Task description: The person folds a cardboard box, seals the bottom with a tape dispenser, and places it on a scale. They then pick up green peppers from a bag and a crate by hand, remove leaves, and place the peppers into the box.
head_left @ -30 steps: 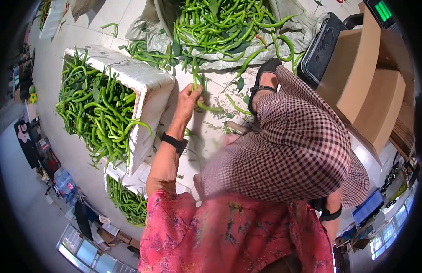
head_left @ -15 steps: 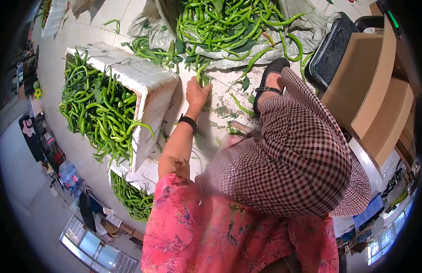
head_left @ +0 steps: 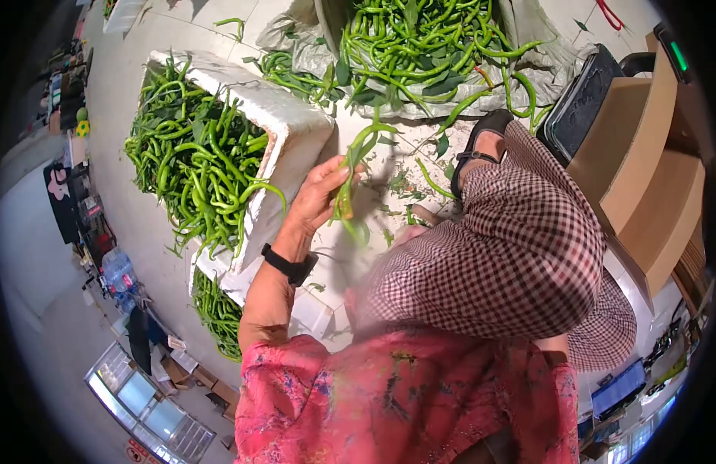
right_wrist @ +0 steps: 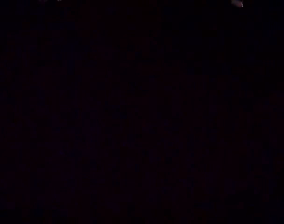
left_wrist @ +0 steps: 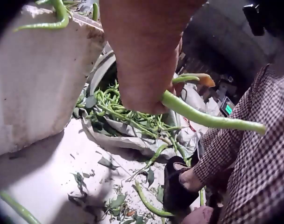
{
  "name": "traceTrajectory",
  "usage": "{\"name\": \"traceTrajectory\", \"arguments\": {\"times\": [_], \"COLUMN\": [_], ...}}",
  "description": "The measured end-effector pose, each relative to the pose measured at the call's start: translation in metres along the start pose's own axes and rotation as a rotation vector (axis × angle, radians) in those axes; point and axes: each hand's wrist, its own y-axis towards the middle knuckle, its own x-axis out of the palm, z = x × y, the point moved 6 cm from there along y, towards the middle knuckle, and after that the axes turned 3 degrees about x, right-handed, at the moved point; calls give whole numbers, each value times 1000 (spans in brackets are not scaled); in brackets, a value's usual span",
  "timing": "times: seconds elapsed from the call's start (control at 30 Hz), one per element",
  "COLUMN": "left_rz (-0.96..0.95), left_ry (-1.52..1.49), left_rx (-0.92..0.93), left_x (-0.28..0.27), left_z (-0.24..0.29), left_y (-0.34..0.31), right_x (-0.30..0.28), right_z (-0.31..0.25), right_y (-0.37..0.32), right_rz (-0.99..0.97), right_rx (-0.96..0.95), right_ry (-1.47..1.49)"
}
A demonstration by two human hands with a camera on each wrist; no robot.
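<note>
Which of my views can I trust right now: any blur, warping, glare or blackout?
Head: fisheye curvature with black edges, the window tilted; the green chilies in the left hand smear at their lower end; haze veils part of the checked trousers. Left wrist: floor bright, dark shadow beside the foam box. Right wrist: almost wholly black, only faint specks along the top.

Seen from the middle of the head view, a foam box [head_left: 304,120] on its side at ten o'clock holds chili peppers [head_left: 211,166]; a second foam box [head_left: 236,288] with more lies at eight. An open sack [head_left: 547,50] of them spreads between twelve and one, a bin [head_left: 580,108] at two, a cardboard box [head_left: 609,143] just beyond.
</note>
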Motion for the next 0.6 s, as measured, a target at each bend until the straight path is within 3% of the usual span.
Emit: {"name": "traceTrajectory", "arguments": {"times": [0.03,0.2,0.3,0.37,0.5,0.57,0.6], "left_rz": [-102,-194,-142,-212,-418,-348,-419], "left_ry": [-67,-291,-180,-148,-191,-72,-74], "left_rx": [-30,52,94,134,196,239,226], "left_x": [5,6,13,27,53,61,71], "left_z": [3,20,40,51,63,68,74], "left_y": [-6,-36,-54,-63,-77,-86,-90], "right_x": [3,40,43,41,-13,-50,-63], "right_z": [3,9,-14,-33,-111,-138,-166], "right_y": [2,22,35,49,61,67,60], "right_rz": [-12,-146,-242,-281,-286,-329,-407], "right_rx": [15,139,221,243,145,46,-51], "right_ry": [40,342,600,759,979,891,840]}}
